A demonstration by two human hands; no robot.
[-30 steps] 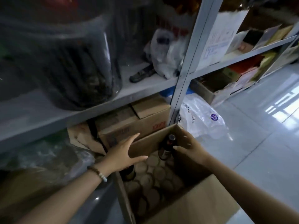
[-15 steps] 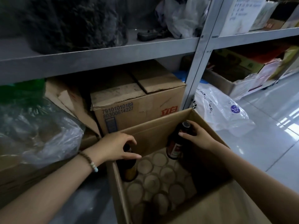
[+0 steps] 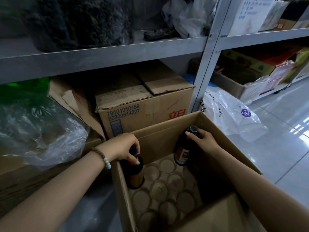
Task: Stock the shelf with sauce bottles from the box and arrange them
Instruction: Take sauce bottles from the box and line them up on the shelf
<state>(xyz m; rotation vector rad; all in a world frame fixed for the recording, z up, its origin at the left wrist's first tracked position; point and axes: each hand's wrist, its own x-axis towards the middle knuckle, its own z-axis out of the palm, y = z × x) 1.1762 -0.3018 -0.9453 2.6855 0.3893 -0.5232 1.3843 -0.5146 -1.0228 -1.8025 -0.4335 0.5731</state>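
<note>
An open cardboard box (image 3: pixel 160 136) stands on the floor in front of a grey metal shelf (image 3: pixel 103 56). Round ring marks cover its bottom. My left hand (image 3: pixel 124 146) grips the neck of a dark sauce bottle (image 3: pixel 134 174) standing in the box's near-left corner. My right hand (image 3: pixel 203 139) holds the black-capped neck of a second dark bottle (image 3: pixel 182 153) with a red label, tilted near the far right wall of the box.
A closed printed carton (image 3: pixel 143 108) sits under the shelf behind the box. Clear plastic bags lie at left (image 3: pixel 38 131) and right (image 3: pixel 234 118). A dark bag of dried goods (image 3: pixel 78 22) and white bags fill the shelf above. Tiled floor (image 3: pixel 284 131) stretches right.
My left hand has moved from the box's flap down onto the left bottle's neck. My right hand keeps its bottle. The view has tilted down toward the box.
</note>
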